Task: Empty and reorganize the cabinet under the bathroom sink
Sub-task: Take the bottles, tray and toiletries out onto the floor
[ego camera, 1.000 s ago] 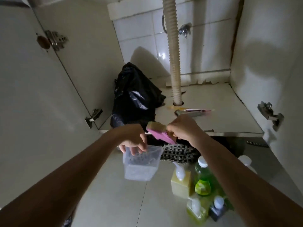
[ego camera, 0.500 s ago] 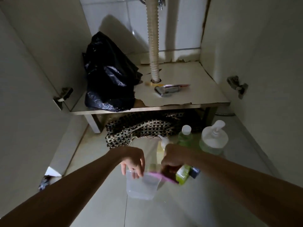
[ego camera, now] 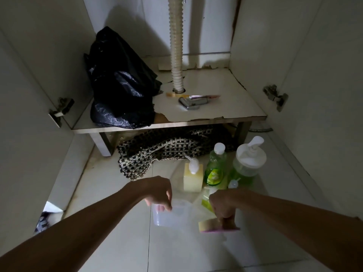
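My left hand (ego camera: pixel 160 195) holds a clear plastic container (ego camera: pixel 169 215) by its rim, low over the tiled floor. To its right, my right hand (ego camera: pixel 222 208) grips a pink and yellow sponge (ego camera: pixel 211 225). The open cabinet's shelf (ego camera: pixel 225 91) carries a black plastic bag (ego camera: pixel 119 83) on the left, a chrome spray head (ego camera: pixel 191 104) and a thin toothbrush-like stick (ego camera: pixel 176 94) by the ribbed drain hose (ego camera: pixel 176 46).
On the floor stand a pale yellow pump bottle (ego camera: pixel 193 176), a green bottle (ego camera: pixel 215 167), a large green pump dispenser (ego camera: pixel 248 163) and small bottles behind my right hand. A checkered woven mat (ego camera: pixel 157 152) lies under the shelf. Cabinet doors with hinges (ego camera: pixel 276 97) flank both sides.
Both hands came down and back from the cabinet front to the floor. The sponge moved from over the container to its right side.
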